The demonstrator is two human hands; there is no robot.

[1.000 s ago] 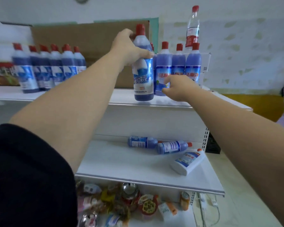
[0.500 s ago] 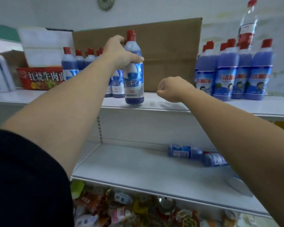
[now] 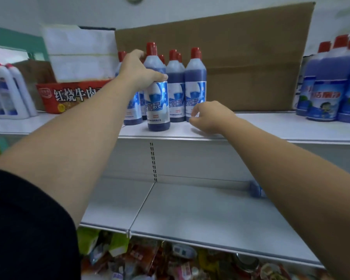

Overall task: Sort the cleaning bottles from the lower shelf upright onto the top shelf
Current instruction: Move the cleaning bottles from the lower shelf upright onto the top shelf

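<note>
Blue cleaner bottle (image 3: 158,104) now stands upright at the front of the top shelf (image 3: 261,128), just in front of the matching bottles (image 3: 187,85). Half a second ago it stood clear of that cluster. A second ago it was over by the other-label bottles (image 3: 329,87) at the right. So it has been carried leftward to its own kind (sorting by label, by the look of it).

Left to right:
- White bottles (image 3: 8,93) and red noodle carton (image 3: 69,96) sit at far left.
- Left hand (image 3: 141,71) is wrapped round the bottle's shoulder, thumb across the front, grip not released. Base looks down on the shelf; can't tell if it bears full weight.
- Right hand (image 3: 210,118) has followed along and is just beside the rightmost matching bottle, fingers loosely curled, holding nothing, heel near the shelf lip.
- Cardboard sheet (image 3: 251,63) stands behind.
- Lower shelf (image 3: 190,215): one lying bottle (image 3: 256,190) peeks out behind the right forearm; the rest is hidden.

Judgement: this placement is nearly done, let go next. At least one bottle is left below.
</note>
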